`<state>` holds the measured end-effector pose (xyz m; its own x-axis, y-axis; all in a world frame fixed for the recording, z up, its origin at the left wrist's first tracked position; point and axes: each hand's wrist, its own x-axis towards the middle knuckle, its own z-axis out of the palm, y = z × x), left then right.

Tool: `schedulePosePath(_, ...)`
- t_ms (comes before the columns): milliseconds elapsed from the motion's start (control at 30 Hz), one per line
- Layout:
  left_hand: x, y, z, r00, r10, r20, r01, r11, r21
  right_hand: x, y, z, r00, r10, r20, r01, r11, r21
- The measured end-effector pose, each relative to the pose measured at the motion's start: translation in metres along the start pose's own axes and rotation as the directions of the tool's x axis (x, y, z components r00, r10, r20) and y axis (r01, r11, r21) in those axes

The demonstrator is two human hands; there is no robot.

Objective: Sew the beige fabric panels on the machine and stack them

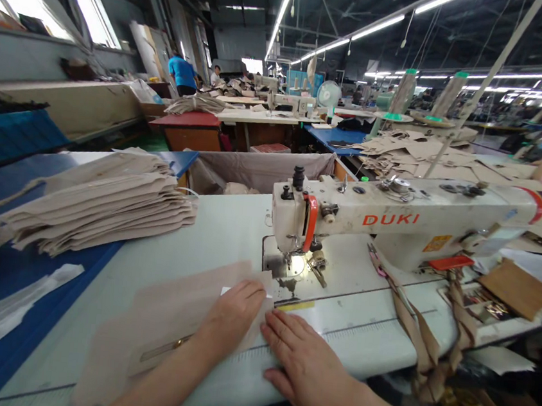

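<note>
Beige fabric panel [168, 302] is lying on the table [230, 224], probably handling light and limp, edges best for holding; left hand [237, 312] is resting curled on it, pinch unclear, right hand [305, 361] lying flat, ungripping.

The flat piece [163, 308] looks like soft, matt cloth. The pile of pieces [106, 208] looks like matt cloth too. The table [230, 224] is smooth and a bit shiny. The sewing machine [348, 205] looks like smooth painted metal. The long white strip [18, 305] looks like thin, shiny plastic.
</note>
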<state>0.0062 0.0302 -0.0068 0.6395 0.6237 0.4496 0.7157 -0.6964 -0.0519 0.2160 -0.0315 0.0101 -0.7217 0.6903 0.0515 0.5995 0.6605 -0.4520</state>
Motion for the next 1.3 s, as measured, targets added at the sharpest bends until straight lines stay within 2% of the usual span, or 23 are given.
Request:
schedulePosePath(167,-0.002,0.0,0.002,1.0,0.003,-0.012,-0.003,1.0,-0.017,0.001,0.001,0.0,1.0,-0.009,-0.001,0.009,1.0,0.014)
schedulePosePath(433,-0.001,0.001,0.0,0.999,0.019,0.029,-0.02,0.999,0.03,-0.001,0.003,0.0,0.999,-0.037,-0.009,0.037,0.999,0.0)
schedulePosePath(633,0.002,0.004,-0.009,0.998,0.017,0.053,-0.02,0.998,0.055,0.02,0.019,-0.016,0.975,-0.066,-0.214,0.06,0.998,-0.034)
schedulePosePath(700,0.002,0.004,-0.01,0.998,0.031,0.052,-0.034,0.997,0.064,0.032,0.026,-0.022,0.969,-0.066,-0.238,0.047,0.995,-0.085)
schedulePosePath(900,-0.005,0.002,-0.003,0.998,0.059,0.028,-0.061,0.994,0.095,0.055,0.039,-0.027,0.98,-0.116,-0.165,0.067,0.959,-0.276)
schedulePosePath(1100,-0.016,0.004,-0.007,0.997,-0.048,0.066,0.048,0.999,0.001,0.057,0.04,-0.025,0.981,-0.137,-0.14,0.085,0.941,-0.328)
schedulePosePath(1300,-0.009,0.007,-0.001,0.995,-0.063,0.075,0.063,0.998,0.001,0.058,0.051,-0.029,0.972,-0.169,-0.163,0.102,0.929,-0.355)
